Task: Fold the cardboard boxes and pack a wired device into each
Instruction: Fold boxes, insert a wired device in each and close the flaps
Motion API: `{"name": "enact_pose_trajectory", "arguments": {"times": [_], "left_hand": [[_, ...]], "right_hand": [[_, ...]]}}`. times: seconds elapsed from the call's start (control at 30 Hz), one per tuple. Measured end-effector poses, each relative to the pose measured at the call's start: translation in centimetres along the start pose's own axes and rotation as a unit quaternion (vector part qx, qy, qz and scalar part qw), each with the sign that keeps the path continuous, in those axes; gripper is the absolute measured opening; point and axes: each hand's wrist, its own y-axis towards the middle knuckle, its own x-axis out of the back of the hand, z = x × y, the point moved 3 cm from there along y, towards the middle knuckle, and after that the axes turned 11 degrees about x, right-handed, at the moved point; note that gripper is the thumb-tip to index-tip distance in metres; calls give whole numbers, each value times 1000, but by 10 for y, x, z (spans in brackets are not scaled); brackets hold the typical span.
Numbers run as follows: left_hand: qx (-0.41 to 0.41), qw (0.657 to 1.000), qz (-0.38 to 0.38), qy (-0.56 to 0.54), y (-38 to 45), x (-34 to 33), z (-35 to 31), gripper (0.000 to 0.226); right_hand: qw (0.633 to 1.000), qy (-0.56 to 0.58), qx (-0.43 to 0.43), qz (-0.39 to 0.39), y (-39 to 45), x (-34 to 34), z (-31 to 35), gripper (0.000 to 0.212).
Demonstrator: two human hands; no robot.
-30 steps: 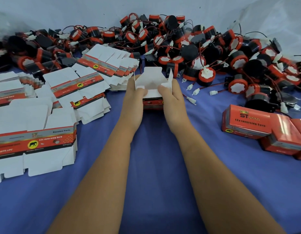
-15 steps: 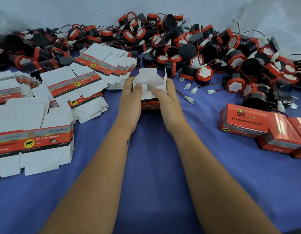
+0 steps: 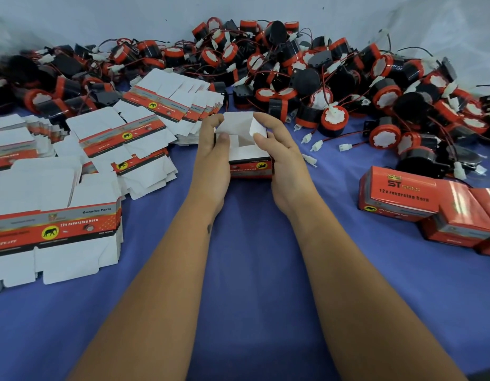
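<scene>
Box between my hands, stock all around.
Flat cartons [image 3: 101, 138] lie to my left, packed boxes [image 3: 397, 196] right, wired horns [image 3: 307, 78] heaped behind the box [image 3: 249, 160].

Closed boxes [image 3: 480, 215] and flat cartons [image 3: 7, 237] run off frame.

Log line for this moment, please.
step: folding box flaps | left hand: holds box | right hand: pinches flap | box: open, empty | horns: piled behind | packed boxes: right
</scene>
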Motion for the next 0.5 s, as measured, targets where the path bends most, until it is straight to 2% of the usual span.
{"name": "enact_pose_trajectory", "arguments": {"times": [0.37,0.5], "left_hand": [[30,998,-6,-51,7,2,4,33],[36,997,7,-61,6,1,3,33]], "right_hand": [[999,26,-20,17,3,1,-2,49],[1000,22,-21,5,2,0,-4,46]]}}
